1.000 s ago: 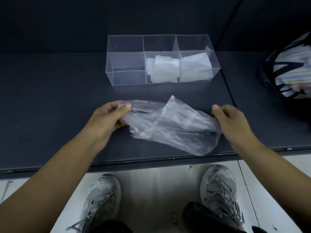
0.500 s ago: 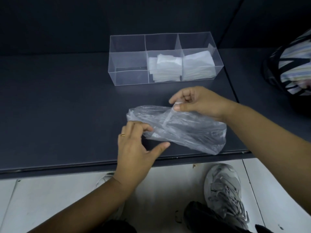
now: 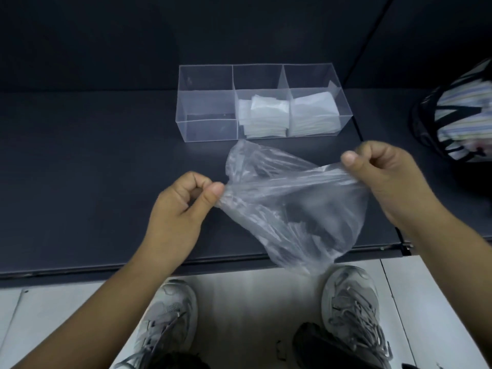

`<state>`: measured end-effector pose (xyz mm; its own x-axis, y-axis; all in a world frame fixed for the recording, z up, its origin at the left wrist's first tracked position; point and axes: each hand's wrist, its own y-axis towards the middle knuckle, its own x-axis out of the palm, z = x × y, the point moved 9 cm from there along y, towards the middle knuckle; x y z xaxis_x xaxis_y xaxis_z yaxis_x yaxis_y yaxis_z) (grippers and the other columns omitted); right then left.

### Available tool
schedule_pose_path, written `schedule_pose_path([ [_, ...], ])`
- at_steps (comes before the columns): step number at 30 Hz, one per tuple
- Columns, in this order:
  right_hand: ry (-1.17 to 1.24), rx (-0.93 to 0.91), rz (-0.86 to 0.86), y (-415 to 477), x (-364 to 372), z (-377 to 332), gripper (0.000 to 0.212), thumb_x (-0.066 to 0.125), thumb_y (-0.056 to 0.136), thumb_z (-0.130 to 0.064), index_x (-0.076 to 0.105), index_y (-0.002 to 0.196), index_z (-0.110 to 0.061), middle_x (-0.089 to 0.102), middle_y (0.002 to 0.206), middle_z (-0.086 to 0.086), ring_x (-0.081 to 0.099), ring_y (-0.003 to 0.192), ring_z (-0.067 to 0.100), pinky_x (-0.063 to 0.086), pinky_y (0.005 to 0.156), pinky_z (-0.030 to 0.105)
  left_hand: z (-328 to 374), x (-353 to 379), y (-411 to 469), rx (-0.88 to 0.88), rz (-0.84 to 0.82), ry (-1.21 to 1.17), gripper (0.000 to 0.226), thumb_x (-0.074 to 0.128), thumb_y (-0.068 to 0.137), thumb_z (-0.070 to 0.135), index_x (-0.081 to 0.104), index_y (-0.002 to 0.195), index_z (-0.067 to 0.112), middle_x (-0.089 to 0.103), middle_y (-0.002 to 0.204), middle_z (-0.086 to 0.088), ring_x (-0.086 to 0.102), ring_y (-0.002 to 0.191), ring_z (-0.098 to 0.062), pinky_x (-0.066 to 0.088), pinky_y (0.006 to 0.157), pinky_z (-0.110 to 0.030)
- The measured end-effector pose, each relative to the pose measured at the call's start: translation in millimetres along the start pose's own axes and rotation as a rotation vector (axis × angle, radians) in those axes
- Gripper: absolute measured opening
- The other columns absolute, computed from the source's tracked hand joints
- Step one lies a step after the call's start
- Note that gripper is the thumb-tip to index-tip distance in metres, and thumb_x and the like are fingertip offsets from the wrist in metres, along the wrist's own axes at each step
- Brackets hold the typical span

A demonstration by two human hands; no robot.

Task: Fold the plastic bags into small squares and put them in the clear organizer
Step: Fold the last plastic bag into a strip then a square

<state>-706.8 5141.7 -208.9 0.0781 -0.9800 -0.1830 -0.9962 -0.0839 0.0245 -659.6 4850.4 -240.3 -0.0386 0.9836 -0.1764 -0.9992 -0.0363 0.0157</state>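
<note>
My left hand (image 3: pixel 183 206) pinches one corner of the bag (image 3: pixel 298 206) between thumb and curled fingers; my right hand (image 3: pixel 386 179) pinches the opposite edge. The bag hangs stretched between them, just in front of the organizer (image 3: pixel 207 107), whose middle and right compartments hold folded bags (image 3: pixel 287 115).

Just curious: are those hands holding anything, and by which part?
Yes, one clear bag: the left hand pinches its left end, the right hand its upper right edge.
</note>
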Motion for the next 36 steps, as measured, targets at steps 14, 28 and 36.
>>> schedule_pose_path([
  [14, 0.368, 0.392, -0.358, -32, 54, 30, 0.024, 0.064, 0.086, -0.030, 0.070, 0.102, -0.012, 0.070, 0.098, 0.010, 0.068, 0.086, 0.020, 0.055, 0.074, 0.030, -18, -6, -5, -0.249, 0.030, -0.075, 0.039, 0.051, 0.092, 0.041, 0.053, 0.076, 0.005, 0.051, 0.053, 0.001, 0.048, 0.049, -0.009, 0.046, 0.050, -0.020],
  [28, 0.087, 0.189, -0.481, -8, 109, -4, 0.012, 0.061, 0.089, -0.004, 0.059, 0.095, 0.007, 0.066, 0.080, 0.014, 0.065, 0.068, 0.012, 0.051, 0.062, 0.019, 11, 69, 30, -0.400, -0.452, -0.083, 0.051, 0.066, 0.066, 0.057, 0.072, 0.101, 0.021, 0.073, 0.099, -0.001, 0.067, 0.095, -0.013, 0.051, 0.092, -0.034],
  [36, -0.099, 0.285, -0.225, 11, 39, 36, 0.003, 0.063, 0.089, -0.008, 0.066, 0.088, -0.009, 0.064, 0.077, 0.014, 0.054, 0.068, 0.023, 0.044, 0.067, 0.033, -37, -12, 61, -0.466, 0.132, -0.173, 0.009, 0.065, 0.090, 0.019, 0.069, 0.084, 0.015, 0.068, 0.075, 0.000, 0.061, 0.066, -0.010, 0.055, 0.063, -0.017],
])
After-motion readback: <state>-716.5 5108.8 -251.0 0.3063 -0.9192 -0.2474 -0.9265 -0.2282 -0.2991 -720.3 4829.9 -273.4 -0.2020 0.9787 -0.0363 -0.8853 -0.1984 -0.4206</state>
